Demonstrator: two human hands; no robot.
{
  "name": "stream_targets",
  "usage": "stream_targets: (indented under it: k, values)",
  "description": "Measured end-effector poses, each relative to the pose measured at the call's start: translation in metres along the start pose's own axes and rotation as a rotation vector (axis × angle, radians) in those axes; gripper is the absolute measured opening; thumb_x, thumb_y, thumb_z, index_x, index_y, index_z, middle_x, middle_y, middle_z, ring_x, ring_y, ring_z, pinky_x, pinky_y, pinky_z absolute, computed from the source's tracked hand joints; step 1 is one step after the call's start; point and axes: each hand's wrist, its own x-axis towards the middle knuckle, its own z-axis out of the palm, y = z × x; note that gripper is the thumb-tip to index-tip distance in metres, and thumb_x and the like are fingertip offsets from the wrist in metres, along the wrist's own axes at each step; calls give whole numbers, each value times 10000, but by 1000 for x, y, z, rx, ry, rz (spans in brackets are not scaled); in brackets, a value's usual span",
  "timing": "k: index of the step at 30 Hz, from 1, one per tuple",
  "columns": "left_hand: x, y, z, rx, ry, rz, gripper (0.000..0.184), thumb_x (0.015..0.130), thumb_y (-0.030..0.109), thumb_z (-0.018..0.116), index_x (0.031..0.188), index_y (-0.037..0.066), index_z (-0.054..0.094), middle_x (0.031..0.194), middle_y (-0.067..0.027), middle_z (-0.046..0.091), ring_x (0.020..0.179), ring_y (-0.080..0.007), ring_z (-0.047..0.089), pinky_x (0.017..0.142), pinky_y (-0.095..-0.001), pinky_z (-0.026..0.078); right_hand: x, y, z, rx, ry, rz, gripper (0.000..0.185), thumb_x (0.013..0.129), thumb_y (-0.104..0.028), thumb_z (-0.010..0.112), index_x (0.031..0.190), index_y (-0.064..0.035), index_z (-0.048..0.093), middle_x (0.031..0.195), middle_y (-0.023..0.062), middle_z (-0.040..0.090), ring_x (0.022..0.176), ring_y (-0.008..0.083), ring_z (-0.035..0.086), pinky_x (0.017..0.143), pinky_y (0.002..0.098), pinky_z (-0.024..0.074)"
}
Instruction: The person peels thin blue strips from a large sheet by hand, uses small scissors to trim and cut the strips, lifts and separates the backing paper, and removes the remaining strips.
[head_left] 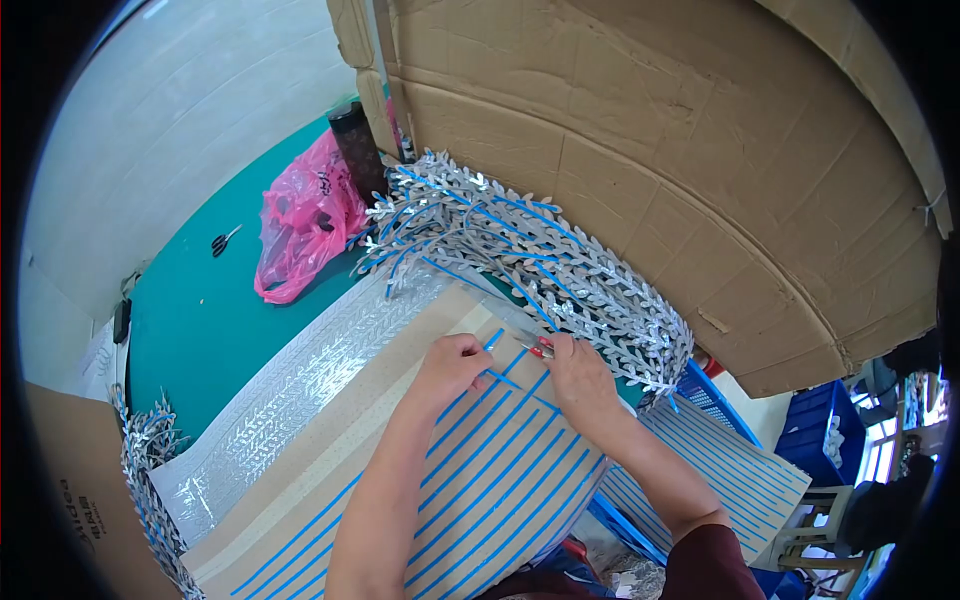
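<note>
My left hand (452,368) is closed in a pinch on a blue tape strip (505,381), whose loose end points right over the sheet. My right hand (582,378) is wrapped round small red-handled scissors (541,348); their metal tip points left, and most of the handle is hidden by my fingers. Both hands are just above a brown backing sheet (330,492) lined with several parallel blue strips. Beside it on the left lies a silver sheet (290,400) with a leaf pattern cut into it.
Silver leaf garlands (540,250) with blue strips are heaped behind my hands, against a cardboard panel (640,130). A pink plastic bag (310,220), a dark bottle (357,150) and black scissors (224,241) rest on the green table (190,300). More striped sheets (715,480) lie at right.
</note>
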Motion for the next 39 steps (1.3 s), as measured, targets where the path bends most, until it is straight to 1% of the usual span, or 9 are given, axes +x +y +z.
stream_targets:
  k: [5,17,20,22,26,29,35,38,39]
  values:
    - [0,-3,1,19,6,20,173,883,142,731,848,-26,709,725,-93,709,624,-170,725,561,-306,563,9,-8,17,14,99,-77,311,960,-164,721,1166,-31,529,984,158,654,910,339,662,769,459,549]
    - [2,-6,2,39,19,22,164,874,139,734,834,-18,711,704,-88,709,610,-162,720,557,-305,553,14,-17,24,-96,65,-4,294,945,-168,732,1124,-51,530,991,129,677,972,308,658,836,441,521]
    - [0,-2,2,56,11,8,153,885,140,728,849,-7,706,724,-77,704,628,-153,711,577,-303,564,13,-17,27,-160,92,-18,230,980,-191,681,1115,-68,541,1004,107,710,994,279,669,855,426,521]
    - [-2,3,1,81,-15,-18,138,908,146,716,875,14,693,761,-52,692,669,-136,697,616,-300,585,13,-18,27,-135,88,-4,243,963,-176,708,1102,-68,539,1007,119,701,985,294,661,844,435,513]
    - [-4,5,1,55,-6,-5,135,903,142,712,870,12,693,758,-48,684,663,-134,689,608,-300,576,13,-19,27,-124,92,7,231,965,-178,708,1086,-69,544,1002,125,703,976,301,658,832,445,506]
    - [-4,4,2,32,-1,-11,134,900,138,711,863,10,693,754,-46,680,656,-132,682,602,-298,568,17,-20,27,-173,8,57,216,980,-198,691,1083,-67,554,995,125,706,976,305,662,839,451,506]
    - [-5,7,2,38,3,-10,133,896,134,711,855,9,691,744,-48,682,654,-134,684,596,-296,561,16,-21,33,-176,42,87,237,1010,-261,673,1089,-68,563,1035,130,703,1004,315,669,854,460,512]
    - [-4,7,2,48,2,-6,134,895,134,715,853,9,690,738,-53,684,651,-135,687,591,-295,559,15,-26,31,-178,90,85,255,1004,-302,677,1083,-87,564,1008,94,696,1020,273,667,848,446,517]
    - [-4,6,2,47,4,-3,135,895,133,716,852,8,690,737,-54,685,648,-136,688,590,-295,558,14,-26,32,-172,102,82,267,1005,-313,678,1085,-85,565,1004,93,694,1018,275,668,849,448,518]
